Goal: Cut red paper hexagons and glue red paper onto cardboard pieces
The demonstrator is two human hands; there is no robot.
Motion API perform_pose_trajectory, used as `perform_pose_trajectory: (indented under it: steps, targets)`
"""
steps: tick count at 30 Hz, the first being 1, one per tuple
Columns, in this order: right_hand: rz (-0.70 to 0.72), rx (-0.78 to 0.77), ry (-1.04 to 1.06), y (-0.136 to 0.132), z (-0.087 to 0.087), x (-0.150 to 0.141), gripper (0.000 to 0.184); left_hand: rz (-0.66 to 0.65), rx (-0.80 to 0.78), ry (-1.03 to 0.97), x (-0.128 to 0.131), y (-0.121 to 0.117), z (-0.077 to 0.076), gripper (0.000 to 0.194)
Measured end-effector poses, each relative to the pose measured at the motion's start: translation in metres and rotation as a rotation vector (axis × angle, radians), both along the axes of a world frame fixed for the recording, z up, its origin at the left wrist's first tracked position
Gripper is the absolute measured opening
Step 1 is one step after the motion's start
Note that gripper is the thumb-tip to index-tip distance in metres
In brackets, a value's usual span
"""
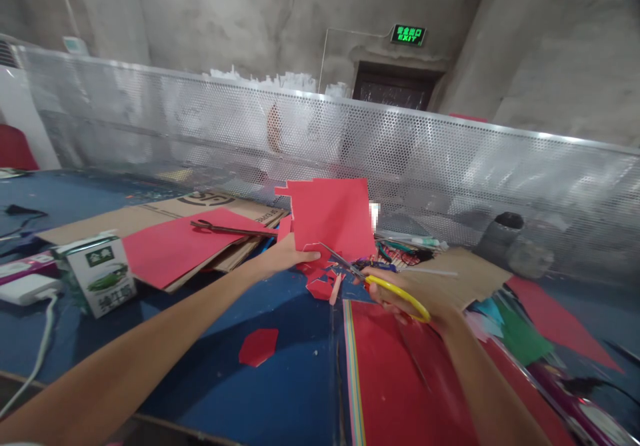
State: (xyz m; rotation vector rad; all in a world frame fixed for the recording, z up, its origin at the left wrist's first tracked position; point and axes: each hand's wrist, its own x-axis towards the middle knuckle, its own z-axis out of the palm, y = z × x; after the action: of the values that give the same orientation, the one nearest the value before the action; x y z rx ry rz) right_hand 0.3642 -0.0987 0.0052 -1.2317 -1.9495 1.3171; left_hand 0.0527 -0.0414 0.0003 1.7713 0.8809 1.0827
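The left hand [291, 254] pinches a sheet of red card [330, 213] by its bottom left part, with the thumb in front. The right hand [434, 294] is closed around the yellow handles of a pair of scissors [369, 279]. The scissors point from near right to far left, and their tips come to the low edge of the red card, just beside the left thumb. I can't tell how wide the blades are open. The red card stands up straight ahead, a bit past both hands, and the left hand is the nearer one because it touches it. The card is plain red and a little wider than tall, with a jagged top left corner. Under it lie small red scraps [320, 287]. Nearer, on the blue table [200, 386], sits a red piece with many straight sides [259, 347]. Below the right hand is a red-topped stack of colored sheets [400, 386]. Far to the left are a milk carton [105, 276] and brown cardboard [115, 223]. A metal screen with little holes [215, 119] stands behind everything on the table.
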Motion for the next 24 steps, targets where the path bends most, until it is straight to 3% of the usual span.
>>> perform_pose_trajectory:
  steps: [5,13,19,24]
  targets:
    - [0.189,-0.084,0.056,0.0058,-0.0028,0.0015,0.042,-0.006,0.002,-0.027,0.0008,-0.0010,-0.0001,0.059]
    - [0.154,-0.034,-0.025,0.0067,-0.0051,0.0050,0.042,-0.011,0.014,-0.028,0.0004,0.0002,-0.0003,0.055]
    - [0.168,0.001,-0.020,0.0071,-0.0061,0.0032,0.042,0.026,-0.041,-0.027,0.0014,0.0004,-0.0009,0.038]
    - [0.150,0.006,-0.035,0.0057,-0.0040,0.0000,0.042,0.020,-0.050,-0.043,0.0024,-0.0014,0.0001,0.039]
